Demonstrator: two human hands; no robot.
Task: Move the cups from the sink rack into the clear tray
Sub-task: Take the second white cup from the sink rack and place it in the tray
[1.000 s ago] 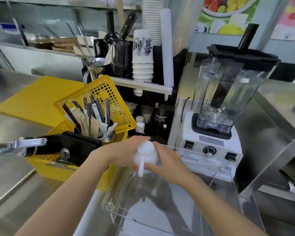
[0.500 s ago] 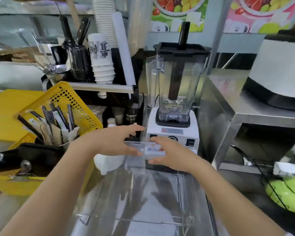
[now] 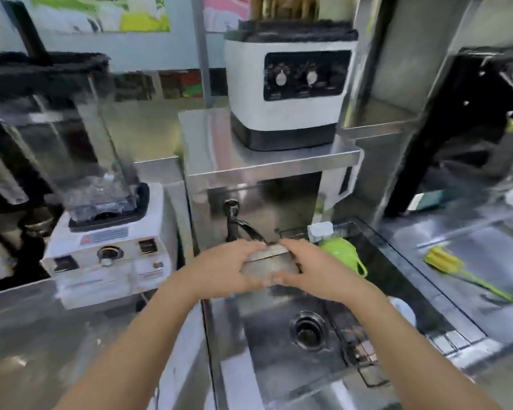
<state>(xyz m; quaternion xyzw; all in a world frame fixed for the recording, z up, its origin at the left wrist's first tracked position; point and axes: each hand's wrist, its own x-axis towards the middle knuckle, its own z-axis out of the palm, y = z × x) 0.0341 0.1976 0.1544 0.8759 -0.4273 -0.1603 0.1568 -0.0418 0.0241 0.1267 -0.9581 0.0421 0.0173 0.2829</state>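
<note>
A green cup (image 3: 342,251) lies tipped on the wire sink rack (image 3: 363,355) at the back right of the sink. A white cup (image 3: 404,310) sits on the same rack, mostly hidden behind my right forearm. My left hand (image 3: 225,273) and my right hand (image 3: 314,273) hover side by side over the sink, fingers spread, holding nothing. My right hand is just left of the green cup and does not touch it. The clear tray is out of view. The picture is motion-blurred.
A black faucet (image 3: 234,223) stands just behind my hands. The drain (image 3: 308,329) is below them in the steel sink. A blender (image 3: 101,220) is on the left counter, a white appliance (image 3: 288,84) on the shelf above, a green brush (image 3: 456,267) on the right counter.
The white cup was set down in the clear tray and let go. The view swung right from the tray to the sink, and both empty hands moved over the basin.
</note>
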